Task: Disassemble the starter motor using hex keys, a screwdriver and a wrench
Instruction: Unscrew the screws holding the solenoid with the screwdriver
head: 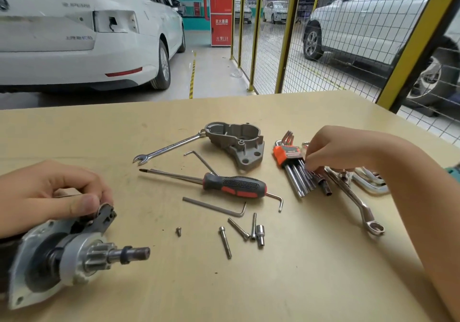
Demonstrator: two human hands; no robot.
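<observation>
The starter motor (pixel 62 254) lies at about eight o'clock on the surface (pixel 311 272), its pinion shaft pointing toward three o'clock, and it looks like the heaviest thing here: a rigid metal body that should not flex but would probably roll if let go. The left hand (pixel 47 194) rests on top of it, fingers (pixel 82 203) curled around the dark lever piece at the motor's upper edge; a firmer hold would likely be around the round body rather than that small part or the slick-looking shaft. The removed cast housing (pixel 236 144) sits at twelve o'clock, stiff and stable on its flange. At two o'clock the right hand (pixel 331 149) pinches among the hex key set (pixel 296 169) in its orange holder; the keys are thin, hard steel, probably best drawn out by the long leg. The screwdriver (pixel 224 184) lies at centre, its ribbed handle the obvious place to hold. The loose bolts (pixel 239 234) just below it are small, smooth and apt to roll.
</observation>
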